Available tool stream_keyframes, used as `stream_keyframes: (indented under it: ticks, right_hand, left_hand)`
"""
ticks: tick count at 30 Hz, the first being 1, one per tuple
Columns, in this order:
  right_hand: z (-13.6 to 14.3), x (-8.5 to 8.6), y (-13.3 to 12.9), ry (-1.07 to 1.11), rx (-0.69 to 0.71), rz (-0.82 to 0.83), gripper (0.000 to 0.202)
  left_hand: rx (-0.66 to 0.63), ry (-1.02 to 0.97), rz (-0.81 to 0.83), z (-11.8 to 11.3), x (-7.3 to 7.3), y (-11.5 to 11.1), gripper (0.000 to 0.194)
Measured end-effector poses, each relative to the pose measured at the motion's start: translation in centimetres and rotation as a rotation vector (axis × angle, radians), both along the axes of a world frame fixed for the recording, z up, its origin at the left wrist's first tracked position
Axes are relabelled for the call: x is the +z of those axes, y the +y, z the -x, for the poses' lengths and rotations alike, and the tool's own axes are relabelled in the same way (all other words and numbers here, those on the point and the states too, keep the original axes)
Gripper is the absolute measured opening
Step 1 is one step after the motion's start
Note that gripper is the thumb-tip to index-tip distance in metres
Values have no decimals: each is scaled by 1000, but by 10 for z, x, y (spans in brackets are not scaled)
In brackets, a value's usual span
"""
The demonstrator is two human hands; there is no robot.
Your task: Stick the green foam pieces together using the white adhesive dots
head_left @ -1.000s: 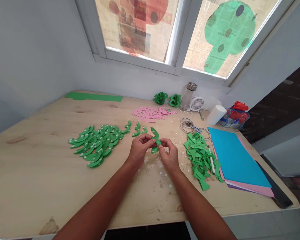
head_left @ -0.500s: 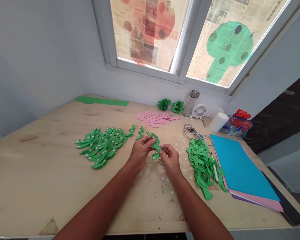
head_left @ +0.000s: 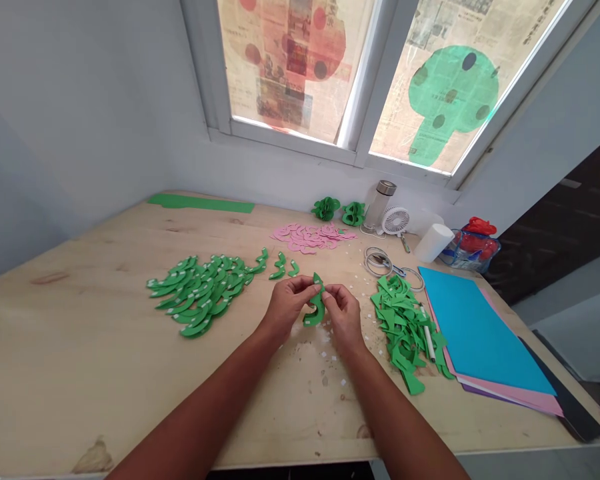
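Between my two hands is a curved green paper cutout (head_left: 314,315) with small whitish squares on it, held above the table. My left hand (head_left: 291,301) pinches its upper left side. On the other side, the fingers of my right hand (head_left: 343,312) are closed on its right edge. Just beyond my hands lie a few similar green pieces (head_left: 279,267). To the left spreads a pile of green curved cutouts (head_left: 205,290) bearing whitish squares. Small white paper bits (head_left: 325,353) are scattered under and around my hands.
Green paper scraps (head_left: 403,323) with a white pen (head_left: 429,337) lie to the right, beside blue sheets (head_left: 480,327). Behind are pink cutouts (head_left: 310,237), tape rings (head_left: 379,262), a small fan (head_left: 395,221), a bottle (head_left: 380,207) and folded green paper shapes (head_left: 326,209).
My hands have shifted on the green cutout: the right fingers moved up to its upper part, close to the left fingers. The cutout has turned slightly. The camera view shifted a little.
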State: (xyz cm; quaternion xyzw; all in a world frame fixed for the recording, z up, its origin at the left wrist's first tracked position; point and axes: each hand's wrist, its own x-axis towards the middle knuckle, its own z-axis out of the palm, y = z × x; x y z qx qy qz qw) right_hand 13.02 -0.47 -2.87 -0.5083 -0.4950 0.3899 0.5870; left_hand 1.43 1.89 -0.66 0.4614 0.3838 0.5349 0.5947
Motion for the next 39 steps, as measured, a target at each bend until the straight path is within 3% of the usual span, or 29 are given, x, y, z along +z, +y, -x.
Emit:
stream_keyframes:
  ticks: [8,12,17,23,29,35,39]
  right_hand:
    - [1,4,0,291,70,73,17]
    - [0,-1,2,332,102,77,19]
    - [1,-3,3,241,74,64,19]
    - [-2,4,-1,-150,-198,-101,15]
    - [-3,5,-2,-168,-143,-87,15]
    - [-5,9,-3,-208,-273,-145,11]
    - [-2,13,-7,-217,-165,-126,10]
  left_hand:
    - [-72,18,-4,1,2,-2,20]
    - [-94,8,6,3,4,-1,20]
    - [-25,62,-35,2,5,-1,14]
    - [61,166,-107,2,0,1,11]
    - [14,278,-179,2,-5,0,15]
    - [82,438,-287,1,-4,-3,16]
    - [137,587,-395,1,0,-6,15]
